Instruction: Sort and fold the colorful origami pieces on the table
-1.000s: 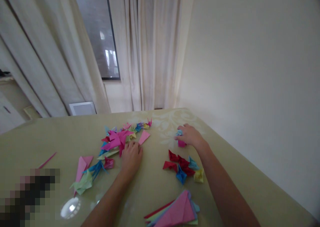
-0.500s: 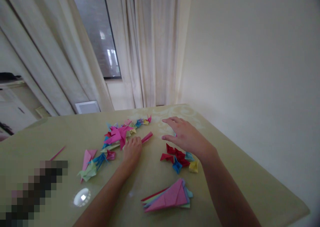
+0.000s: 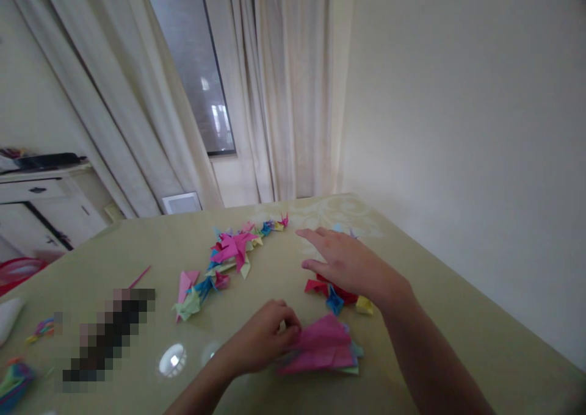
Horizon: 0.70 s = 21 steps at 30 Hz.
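My left hand (image 3: 268, 339) is closed at the left end of a pink folded paper (image 3: 323, 334), pinching its edge. The paper lies on top of a stack of folded papers (image 3: 352, 369), of which pink, green and blue edges show. Palm down and fingers spread, my right hand (image 3: 343, 259) hovers over a cluster of small folded papers. Red pieces (image 3: 315, 285), a blue one (image 3: 335, 301) and a yellow one (image 3: 365, 306) peek out beneath it; the rest is hidden. No object shows in my right hand.
A curved row of colourful origami pieces (image 3: 233, 248) lies on the table (image 3: 274, 281), ending in a pink folded piece (image 3: 187, 281) and a pale green one (image 3: 188, 305). Left are a thin pink stick (image 3: 140, 276), a pixelated dark object (image 3: 112, 332) and a round shiny disc (image 3: 173, 360).
My left hand has moved from beside the origami row, where it held a pink folded strip, towards me to the stack. My right hand stays spread above the red pieces. The view has turned slightly left.
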Each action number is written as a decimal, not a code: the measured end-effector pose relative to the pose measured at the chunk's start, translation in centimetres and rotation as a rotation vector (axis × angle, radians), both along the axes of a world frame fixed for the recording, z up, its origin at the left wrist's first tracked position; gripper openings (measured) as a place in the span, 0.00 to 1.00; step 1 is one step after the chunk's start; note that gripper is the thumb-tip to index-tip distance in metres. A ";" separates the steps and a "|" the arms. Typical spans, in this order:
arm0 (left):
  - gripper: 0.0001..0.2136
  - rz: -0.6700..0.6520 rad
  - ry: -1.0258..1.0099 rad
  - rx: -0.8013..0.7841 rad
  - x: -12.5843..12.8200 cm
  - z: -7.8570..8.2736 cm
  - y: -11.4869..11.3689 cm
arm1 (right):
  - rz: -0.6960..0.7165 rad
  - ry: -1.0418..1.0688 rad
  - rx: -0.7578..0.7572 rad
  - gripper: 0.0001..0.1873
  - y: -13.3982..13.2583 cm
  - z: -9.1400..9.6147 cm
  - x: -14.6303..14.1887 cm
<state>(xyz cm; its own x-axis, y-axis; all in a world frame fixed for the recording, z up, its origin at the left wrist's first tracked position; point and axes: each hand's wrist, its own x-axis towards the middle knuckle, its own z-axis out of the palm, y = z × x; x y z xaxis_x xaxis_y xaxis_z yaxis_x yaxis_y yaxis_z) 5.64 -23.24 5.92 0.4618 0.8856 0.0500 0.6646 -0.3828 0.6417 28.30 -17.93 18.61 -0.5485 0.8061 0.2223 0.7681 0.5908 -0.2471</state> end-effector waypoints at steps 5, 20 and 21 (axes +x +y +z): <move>0.13 0.355 0.162 0.276 -4.0 -0.3 6.0 | 0.049 -0.002 -0.030 0.28 0.0 -0.6 -0.7; 0.16 0.755 0.230 0.530 -11.2 1.4 11.9 | -0.061 -0.079 -0.066 0.25 4.3 -2.7 -0.7; 0.16 0.756 0.071 0.518 -10.9 2.0 12.0 | -0.053 -0.062 -0.048 0.24 4.8 -2.8 -0.4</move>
